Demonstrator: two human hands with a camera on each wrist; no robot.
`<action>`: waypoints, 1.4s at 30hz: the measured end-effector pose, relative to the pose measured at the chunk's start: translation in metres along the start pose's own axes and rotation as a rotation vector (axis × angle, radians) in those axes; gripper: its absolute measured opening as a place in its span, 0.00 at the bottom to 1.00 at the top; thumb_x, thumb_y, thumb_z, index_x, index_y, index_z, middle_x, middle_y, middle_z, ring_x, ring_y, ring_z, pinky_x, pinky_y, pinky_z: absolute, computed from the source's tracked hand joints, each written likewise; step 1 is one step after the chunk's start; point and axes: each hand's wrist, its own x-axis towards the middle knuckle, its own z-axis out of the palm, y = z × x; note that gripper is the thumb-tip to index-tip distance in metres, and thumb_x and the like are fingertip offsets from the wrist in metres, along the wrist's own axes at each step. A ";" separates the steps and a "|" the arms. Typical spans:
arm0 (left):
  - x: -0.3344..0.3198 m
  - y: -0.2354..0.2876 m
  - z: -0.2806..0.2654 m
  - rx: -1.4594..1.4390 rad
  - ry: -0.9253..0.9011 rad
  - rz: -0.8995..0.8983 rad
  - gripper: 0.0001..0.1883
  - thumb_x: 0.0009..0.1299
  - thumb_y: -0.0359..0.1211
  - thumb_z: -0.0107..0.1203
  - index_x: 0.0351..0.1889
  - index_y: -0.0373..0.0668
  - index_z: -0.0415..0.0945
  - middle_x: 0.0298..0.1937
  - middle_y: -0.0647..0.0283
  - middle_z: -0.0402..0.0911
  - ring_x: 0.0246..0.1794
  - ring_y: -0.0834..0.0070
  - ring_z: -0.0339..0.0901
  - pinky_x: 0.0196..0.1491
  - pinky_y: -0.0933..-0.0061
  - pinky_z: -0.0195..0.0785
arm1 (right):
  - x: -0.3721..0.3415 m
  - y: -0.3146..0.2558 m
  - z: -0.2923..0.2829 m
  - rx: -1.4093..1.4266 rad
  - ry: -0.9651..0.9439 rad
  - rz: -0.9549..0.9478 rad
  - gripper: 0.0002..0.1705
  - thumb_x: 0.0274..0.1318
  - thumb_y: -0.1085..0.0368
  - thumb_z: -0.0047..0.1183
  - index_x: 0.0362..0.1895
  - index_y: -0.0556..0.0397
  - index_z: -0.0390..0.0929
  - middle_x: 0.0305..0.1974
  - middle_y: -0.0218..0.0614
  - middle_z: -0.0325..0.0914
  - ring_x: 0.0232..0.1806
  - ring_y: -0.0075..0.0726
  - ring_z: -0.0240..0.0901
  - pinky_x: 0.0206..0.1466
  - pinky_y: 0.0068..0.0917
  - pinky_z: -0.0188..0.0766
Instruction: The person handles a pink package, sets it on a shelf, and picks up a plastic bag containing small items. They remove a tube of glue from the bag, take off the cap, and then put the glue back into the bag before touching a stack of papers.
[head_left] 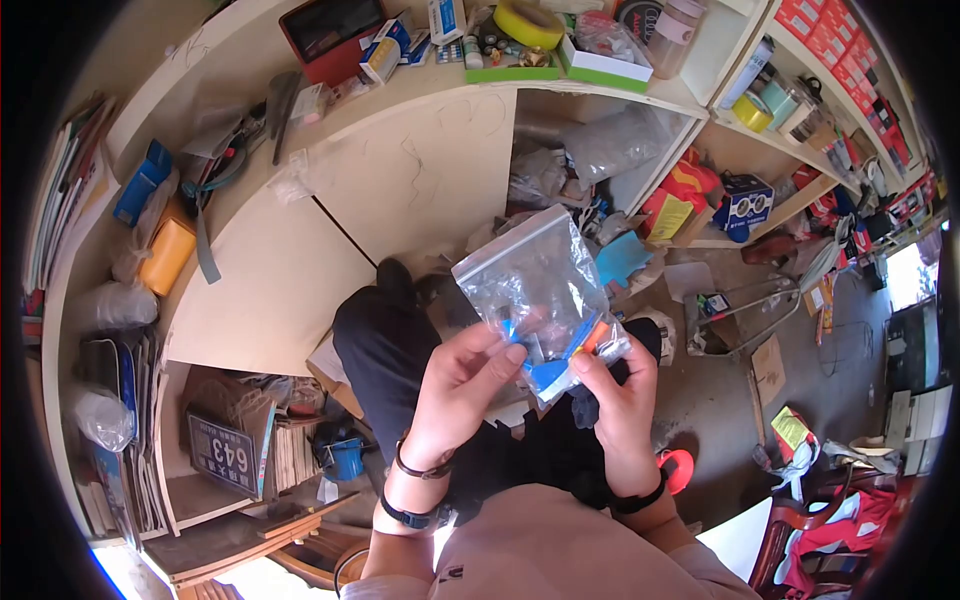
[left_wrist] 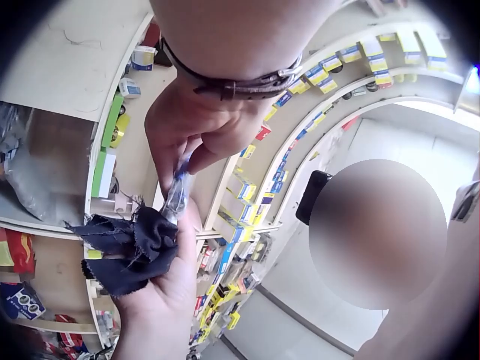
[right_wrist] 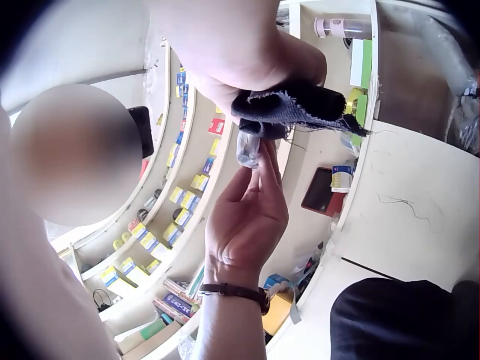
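Observation:
A clear zip-lock bag [head_left: 530, 265] hangs between both hands over the lap, its zip edge tilted up and away. Blue pieces [head_left: 548, 374] and an orange piece [head_left: 597, 335] show through its lower end. My left hand [head_left: 458, 385] pinches the bag's left side between thumb and fingers. On the other side, my right hand [head_left: 622, 400] grips the lower right corner, thumb on top. A frayed dark cloth [left_wrist: 133, 251] is bunched in the right hand's fingers, beneath the bag; in the right wrist view the cloth [right_wrist: 296, 111] trails from that hand.
A curved shelf counter [head_left: 400, 120] wraps around the front, bearing boxes, a tape roll [head_left: 528, 24] and a dark-screened red device [head_left: 333, 35]. Low compartments hold plastic bags and a number plate [head_left: 222, 452]. A metal frame [head_left: 745, 315] stands on the floor at right.

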 end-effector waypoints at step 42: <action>0.002 0.004 0.004 -0.075 -0.053 0.035 0.11 0.65 0.17 0.55 0.45 0.35 0.74 0.43 0.67 0.79 0.47 0.81 0.75 0.53 0.76 0.68 | -0.006 -0.009 0.007 0.057 -0.025 -0.024 0.13 0.61 0.63 0.57 0.43 0.60 0.78 0.38 0.31 0.80 0.40 0.19 0.72 0.47 0.20 0.67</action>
